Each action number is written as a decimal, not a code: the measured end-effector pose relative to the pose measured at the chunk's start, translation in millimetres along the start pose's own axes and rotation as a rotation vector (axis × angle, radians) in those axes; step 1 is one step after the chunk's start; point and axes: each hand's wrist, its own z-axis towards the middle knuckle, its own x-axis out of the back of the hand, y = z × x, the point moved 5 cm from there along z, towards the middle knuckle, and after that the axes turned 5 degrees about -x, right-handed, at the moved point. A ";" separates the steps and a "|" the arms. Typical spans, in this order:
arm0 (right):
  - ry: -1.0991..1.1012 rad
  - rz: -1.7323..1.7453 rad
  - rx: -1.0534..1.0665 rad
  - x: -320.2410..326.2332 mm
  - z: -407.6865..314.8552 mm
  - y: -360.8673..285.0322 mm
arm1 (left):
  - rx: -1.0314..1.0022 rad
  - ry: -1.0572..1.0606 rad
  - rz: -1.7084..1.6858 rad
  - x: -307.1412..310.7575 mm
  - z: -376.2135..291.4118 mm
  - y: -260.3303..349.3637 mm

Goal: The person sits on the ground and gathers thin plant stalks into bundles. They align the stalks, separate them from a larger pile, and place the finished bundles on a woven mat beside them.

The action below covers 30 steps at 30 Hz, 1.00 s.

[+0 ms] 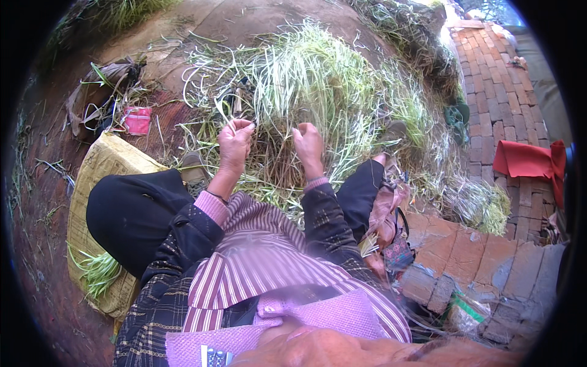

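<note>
My left hand (pixel 236 140) pinches a thin pale-green stem (pixel 226 116) between thumb and fingertips, above the left edge of a large heap of long grass-like stalks (pixel 312 78). Level with it, a short gap to the right, my right hand (pixel 309 144) has its fingers curled and thumb near the index finger; whether a fine strand is between them is too small to tell. Both hands are above the heap's brown, root-like ends (pixel 279 160), between my knees. A small bunch of green stalks (pixel 98 273) lies on a yellow woven sack (pixel 87 206) beside my left knee.
A pink packet (pixel 137 120) and a crumpled dark cloth (pixel 103 94) lie on the ground at left. To the right are a loose pile of stalks (pixel 477 202), a patterned bag (pixel 398 251), brick paving (pixel 500 91) and a red cloth (pixel 523 159). My shoes flank the heap.
</note>
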 end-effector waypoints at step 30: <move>0.052 0.375 -0.029 34.1 -16.3 71.3 | 0.022 0.002 0.108 1.6 -0.8 -11.4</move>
